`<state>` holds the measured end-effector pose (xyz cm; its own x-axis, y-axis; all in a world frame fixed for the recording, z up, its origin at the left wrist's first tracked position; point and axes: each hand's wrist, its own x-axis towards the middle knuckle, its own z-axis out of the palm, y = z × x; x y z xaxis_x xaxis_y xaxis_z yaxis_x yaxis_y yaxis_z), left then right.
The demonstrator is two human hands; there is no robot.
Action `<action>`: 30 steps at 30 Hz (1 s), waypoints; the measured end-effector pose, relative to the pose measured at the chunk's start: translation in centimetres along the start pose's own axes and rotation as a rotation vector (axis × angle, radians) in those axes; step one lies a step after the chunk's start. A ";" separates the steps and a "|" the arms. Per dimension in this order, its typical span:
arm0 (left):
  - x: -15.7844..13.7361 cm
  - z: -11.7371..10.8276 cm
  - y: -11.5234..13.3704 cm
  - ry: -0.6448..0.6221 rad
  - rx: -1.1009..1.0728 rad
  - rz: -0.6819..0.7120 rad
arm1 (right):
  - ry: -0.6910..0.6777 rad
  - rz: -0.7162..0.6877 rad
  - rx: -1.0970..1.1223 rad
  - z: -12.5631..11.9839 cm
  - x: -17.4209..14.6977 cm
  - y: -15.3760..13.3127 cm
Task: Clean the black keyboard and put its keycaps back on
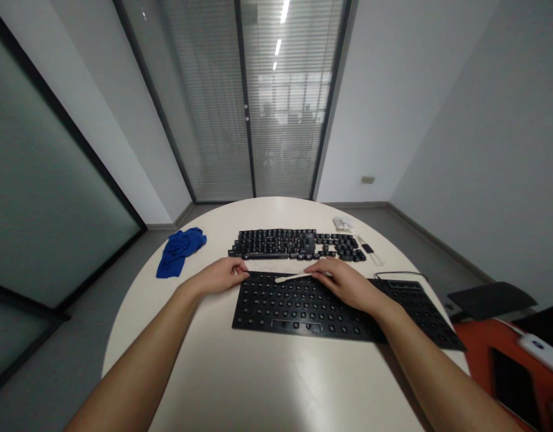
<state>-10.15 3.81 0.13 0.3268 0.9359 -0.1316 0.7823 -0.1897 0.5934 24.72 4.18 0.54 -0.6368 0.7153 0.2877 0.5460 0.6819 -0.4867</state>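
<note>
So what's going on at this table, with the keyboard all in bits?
A person sits at a round table with a stripped keyboard base in front of them. The left hand steadies its far left corner, while the right hand holds a pale stick over its far edge. The removed keycaps lie in rows beyond it, and a blue cloth sits off to the left.

Office meeting room, glass partition with blinds (258,120), round table (267,384), keyboard (298,245)
</note>
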 end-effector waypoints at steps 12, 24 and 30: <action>0.1 0.1 -0.4 0.013 0.013 0.017 | -0.053 -0.025 0.059 0.1 0.0 -1.2; 0.1 0.1 -0.3 0.010 0.008 0.012 | -0.088 -0.071 0.058 0.2 0.0 -1.4; 0.0 0.0 -0.2 0.009 -0.004 0.009 | -0.101 -0.083 0.067 0.1 -0.1 -1.7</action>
<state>-10.25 3.88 -0.03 0.3290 0.9368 -0.1191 0.7773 -0.1970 0.5976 23.81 3.00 1.29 -0.7317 0.6356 0.2462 0.4538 0.7239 -0.5197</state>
